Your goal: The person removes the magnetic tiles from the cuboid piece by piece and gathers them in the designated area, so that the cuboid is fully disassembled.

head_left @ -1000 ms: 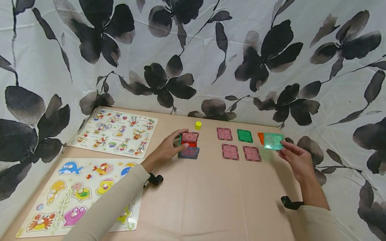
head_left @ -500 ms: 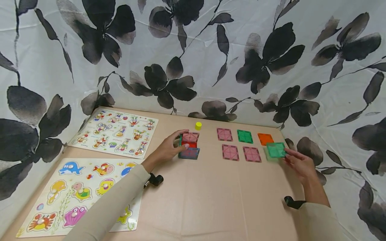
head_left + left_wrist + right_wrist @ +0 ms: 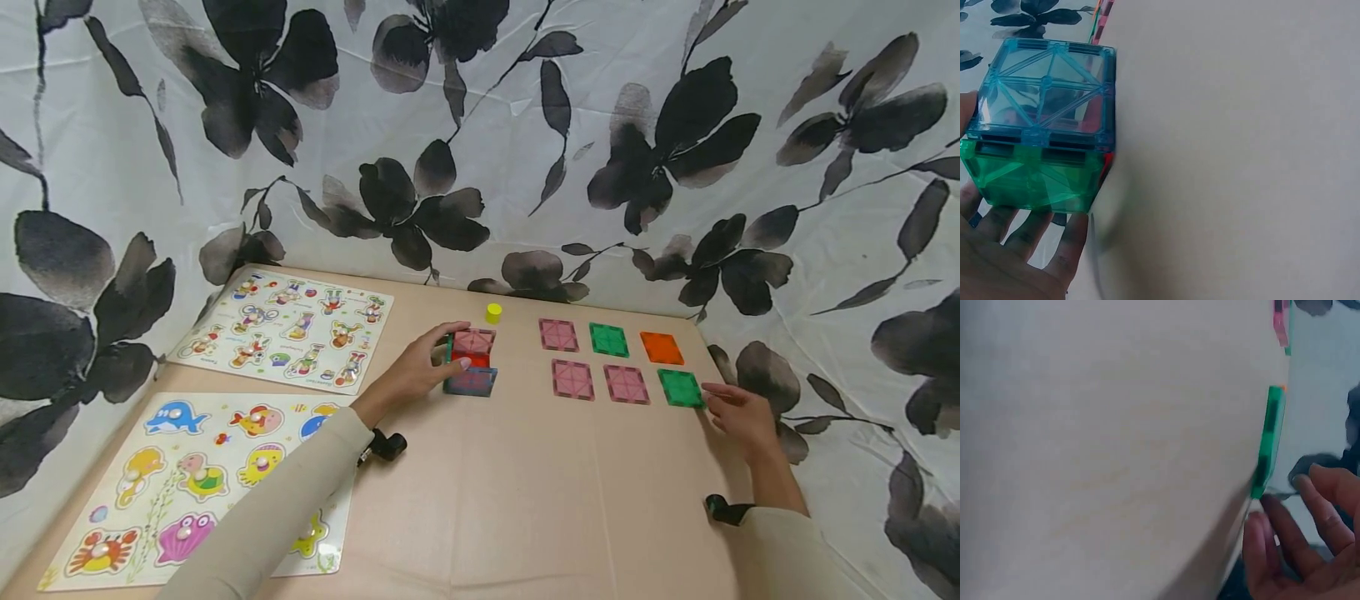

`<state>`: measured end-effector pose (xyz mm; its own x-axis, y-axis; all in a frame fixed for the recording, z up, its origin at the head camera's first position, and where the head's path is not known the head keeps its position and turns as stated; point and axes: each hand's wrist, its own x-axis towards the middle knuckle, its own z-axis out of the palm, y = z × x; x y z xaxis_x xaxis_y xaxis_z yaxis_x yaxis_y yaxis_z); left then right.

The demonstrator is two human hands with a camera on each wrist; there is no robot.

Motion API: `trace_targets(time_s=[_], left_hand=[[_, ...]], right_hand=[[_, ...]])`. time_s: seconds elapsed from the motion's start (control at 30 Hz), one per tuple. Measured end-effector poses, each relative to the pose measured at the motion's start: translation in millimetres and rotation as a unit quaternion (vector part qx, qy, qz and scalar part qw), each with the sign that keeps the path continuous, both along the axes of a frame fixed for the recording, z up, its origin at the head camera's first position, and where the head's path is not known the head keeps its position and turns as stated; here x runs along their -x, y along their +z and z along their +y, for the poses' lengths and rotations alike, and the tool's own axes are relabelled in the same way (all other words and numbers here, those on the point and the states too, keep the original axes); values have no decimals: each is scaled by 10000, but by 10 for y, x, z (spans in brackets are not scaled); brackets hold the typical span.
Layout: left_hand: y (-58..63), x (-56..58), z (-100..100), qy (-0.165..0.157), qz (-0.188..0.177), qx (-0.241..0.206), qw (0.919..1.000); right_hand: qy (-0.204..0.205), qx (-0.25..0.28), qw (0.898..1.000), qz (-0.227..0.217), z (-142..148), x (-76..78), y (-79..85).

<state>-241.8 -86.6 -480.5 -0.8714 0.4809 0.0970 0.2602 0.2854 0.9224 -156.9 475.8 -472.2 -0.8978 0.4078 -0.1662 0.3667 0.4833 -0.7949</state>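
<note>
My left hand (image 3: 411, 372) grips a small box built of see-through magnetic tiles (image 3: 471, 382), thumb on one side and fingers on another. Pink, red, blue and green sides show. From the left wrist, a blue tile (image 3: 1045, 94) faces the camera, with a green tile (image 3: 1035, 178) below it against the fingers. A green magnetic tile (image 3: 681, 388) lies flat near the table's right edge. At its right side is my right hand (image 3: 742, 418), fingers relaxed; in the right wrist view a fingertip (image 3: 1267, 501) is at the tile's near corner.
Loose pink tiles (image 3: 573, 379), another green tile (image 3: 608, 340) and an orange tile (image 3: 662, 348) lie in two rows. A yellow cylinder (image 3: 492, 313) stands behind the box. Two picture puzzle boards (image 3: 247, 379) cover the left side. A floral cloth hangs behind.
The right hand has brought the green tile down and toward me, laying it flat in front of the orange tile, now uncovered. Its fingers have loosened from the tile. The left hand stays put.
</note>
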Motion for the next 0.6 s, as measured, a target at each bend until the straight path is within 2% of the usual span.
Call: trace_targets(time_s=[0.1, 0.17, 0.4, 0.5, 0.6], left_hand=[[16, 18, -15, -3, 40, 73, 10000], [23, 30, -25, -35, -8, 62, 10000], [35, 71, -41, -247, -70, -366, 9990], [17, 93, -34, -243, -109, -587, 9979], [-10, 103, -20, -152, -307, -736, 9967]], right_hand=[[141, -745, 9971, 26, -188, -16, 65], [333, -924, 9951, 124, -355, -19, 127], [1229, -992, 9838, 845, -982, 21, 337], [1565, -920, 9778, 1049, -1245, 60, 398], [1841, -827, 9715, 1245, -1505, 102, 435]])
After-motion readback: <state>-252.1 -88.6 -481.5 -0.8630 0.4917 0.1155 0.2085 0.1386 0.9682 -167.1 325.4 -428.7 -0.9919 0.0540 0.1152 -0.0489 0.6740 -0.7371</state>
